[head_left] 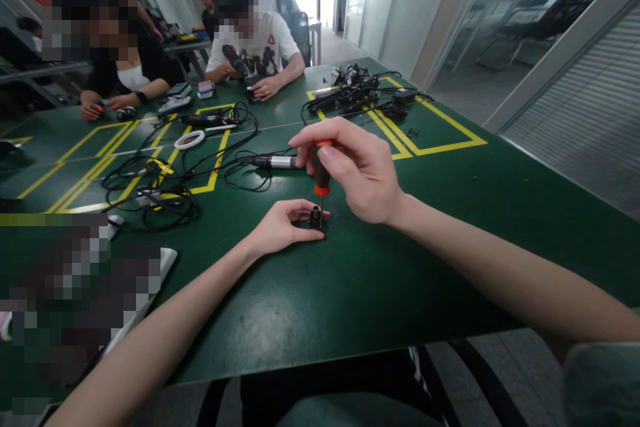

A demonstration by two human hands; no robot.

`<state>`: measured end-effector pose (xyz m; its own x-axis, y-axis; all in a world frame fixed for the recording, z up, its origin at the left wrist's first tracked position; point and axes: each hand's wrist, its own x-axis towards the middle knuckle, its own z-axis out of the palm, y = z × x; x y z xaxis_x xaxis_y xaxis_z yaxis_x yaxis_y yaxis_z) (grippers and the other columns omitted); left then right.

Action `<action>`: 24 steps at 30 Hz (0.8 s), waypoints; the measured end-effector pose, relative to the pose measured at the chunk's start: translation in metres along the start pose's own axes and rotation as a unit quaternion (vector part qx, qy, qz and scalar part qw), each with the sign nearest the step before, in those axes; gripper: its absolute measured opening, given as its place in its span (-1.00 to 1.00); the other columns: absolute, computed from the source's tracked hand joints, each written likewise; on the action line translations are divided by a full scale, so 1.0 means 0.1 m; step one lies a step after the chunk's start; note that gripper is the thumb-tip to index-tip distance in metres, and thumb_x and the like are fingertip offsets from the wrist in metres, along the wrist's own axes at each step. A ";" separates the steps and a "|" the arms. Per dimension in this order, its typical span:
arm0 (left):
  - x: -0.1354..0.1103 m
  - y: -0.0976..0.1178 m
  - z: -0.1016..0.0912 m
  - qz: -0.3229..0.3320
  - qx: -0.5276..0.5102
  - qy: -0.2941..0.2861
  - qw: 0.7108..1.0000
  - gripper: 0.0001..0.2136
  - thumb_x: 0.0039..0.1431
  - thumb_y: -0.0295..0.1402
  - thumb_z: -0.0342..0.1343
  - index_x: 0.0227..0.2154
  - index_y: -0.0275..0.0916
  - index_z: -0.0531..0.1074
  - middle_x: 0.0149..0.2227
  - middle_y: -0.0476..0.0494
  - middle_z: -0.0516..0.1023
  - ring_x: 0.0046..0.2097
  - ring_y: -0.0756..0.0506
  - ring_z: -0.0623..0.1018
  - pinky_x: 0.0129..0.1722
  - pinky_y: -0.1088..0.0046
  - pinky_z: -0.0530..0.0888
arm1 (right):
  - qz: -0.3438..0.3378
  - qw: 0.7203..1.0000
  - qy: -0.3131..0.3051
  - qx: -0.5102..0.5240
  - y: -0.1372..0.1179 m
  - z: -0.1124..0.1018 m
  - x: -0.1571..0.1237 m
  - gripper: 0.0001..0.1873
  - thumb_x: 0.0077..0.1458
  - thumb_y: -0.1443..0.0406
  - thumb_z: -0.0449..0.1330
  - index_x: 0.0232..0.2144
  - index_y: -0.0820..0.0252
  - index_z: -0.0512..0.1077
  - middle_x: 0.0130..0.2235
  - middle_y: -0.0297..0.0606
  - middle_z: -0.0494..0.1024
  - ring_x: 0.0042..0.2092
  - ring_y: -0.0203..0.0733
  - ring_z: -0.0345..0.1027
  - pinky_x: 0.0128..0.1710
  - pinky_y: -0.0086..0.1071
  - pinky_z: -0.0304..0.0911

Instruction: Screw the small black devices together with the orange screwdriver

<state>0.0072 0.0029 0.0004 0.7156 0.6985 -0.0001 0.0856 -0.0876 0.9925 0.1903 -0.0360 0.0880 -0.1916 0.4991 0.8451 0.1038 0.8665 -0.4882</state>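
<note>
My right hand (357,170) is closed around a small screwdriver (321,173) with a black and orange handle, held upright, tip down. The tip meets a small black cylindrical part (315,217) standing on the green table (350,280). My left hand (280,225) pinches that part from the left and steadies it on the tabletop. A black and silver microphone-like cylinder (274,161) on a cable lies just behind my hands.
Tangled black cables (150,187) and a white ring (189,139) lie at the left, more cables and adapters (360,90) at the far right inside yellow tape markings. Two other people sit across the table, hands on it. The table's edge runs along the right.
</note>
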 end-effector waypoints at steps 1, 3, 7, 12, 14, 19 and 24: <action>0.00 0.00 0.00 -0.001 0.001 0.001 1.000 -0.59 -0.13 -0.37 0.55 -0.17 -0.32 0.65 -0.10 -0.22 0.77 -0.08 -0.16 0.72 0.18 0.20 0.58 | -0.001 1.000 0.002 0.000 0.00 0.00 0.00 -0.73 0.46 0.29 0.06 -0.02 0.25 0.54 -0.23 -0.27 0.60 -0.28 -0.34 0.46 -0.26 -0.41 0.44; 0.00 0.00 0.00 0.000 0.007 0.002 1.000 -0.59 -0.13 -0.37 0.55 -0.17 -0.32 0.65 -0.10 -0.22 0.77 -0.08 -0.15 0.72 0.18 0.20 0.58 | -0.003 1.000 0.006 -0.004 0.00 0.00 0.00 -0.74 0.46 0.29 0.08 -0.03 0.25 0.54 -0.23 -0.27 0.61 -0.28 -0.33 0.47 -0.24 -0.40 0.43; -0.01 -0.01 0.01 0.010 0.025 0.002 1.000 -0.61 -0.09 -0.35 0.53 -0.16 -0.32 0.65 -0.11 -0.22 0.76 -0.08 -0.15 0.72 0.17 0.22 0.58 | 0.004 0.999 0.006 -0.036 -0.03 0.00 0.01 -0.80 0.40 0.30 0.17 -0.05 0.26 0.54 -0.17 -0.24 0.66 -0.23 -0.31 0.50 -0.24 -0.40 0.42; -0.02 -0.01 0.01 0.017 0.048 -0.002 0.999 -0.65 -0.02 -0.36 0.49 -0.14 -0.32 0.66 -0.10 -0.21 0.75 -0.09 -0.13 0.70 0.15 0.25 0.58 | 0.005 0.999 0.000 -0.047 -0.03 0.00 0.01 -0.80 0.41 0.30 0.16 -0.04 0.26 0.53 -0.15 -0.24 0.66 -0.21 -0.30 0.52 -0.22 -0.39 0.42; -0.02 -0.01 0.01 0.016 0.051 -0.002 0.999 -0.65 -0.02 -0.36 0.49 -0.13 -0.32 0.66 -0.10 -0.21 0.75 -0.09 -0.14 0.70 0.14 0.25 0.58 | 0.000 1.000 0.001 -0.029 -0.01 0.00 0.00 -0.79 0.43 0.28 0.14 -0.01 0.23 0.52 -0.19 -0.26 0.64 -0.23 -0.30 0.51 -0.24 -0.39 0.42; -0.01 -0.01 0.00 0.010 0.051 -0.004 0.999 -0.63 -0.04 -0.35 0.51 -0.13 -0.31 0.67 -0.12 -0.20 0.75 -0.08 -0.15 0.70 0.14 0.23 0.58 | -0.006 1.000 0.003 0.012 0.04 0.01 -0.01 -0.74 0.47 0.25 0.07 0.03 0.18 0.50 -0.20 -0.27 0.61 -0.26 -0.30 0.48 -0.23 -0.36 0.44; 0.00 0.01 0.00 0.006 0.055 -0.011 0.998 -0.65 -0.02 -0.36 0.51 -0.13 -0.32 0.67 -0.14 -0.19 0.75 -0.08 -0.15 0.70 0.17 0.23 0.57 | -0.003 1.000 -0.005 0.015 0.04 0.00 -0.01 -0.73 0.48 0.23 0.04 0.01 0.20 0.49 -0.20 -0.26 0.60 -0.26 -0.31 0.46 -0.24 -0.36 0.43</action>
<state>0.0074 0.0034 0.0015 0.7323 0.6809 0.0083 0.1513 -0.1746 0.9730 0.1909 -0.0330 0.0852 -0.2010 0.4943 0.8457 0.0734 0.8685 -0.4902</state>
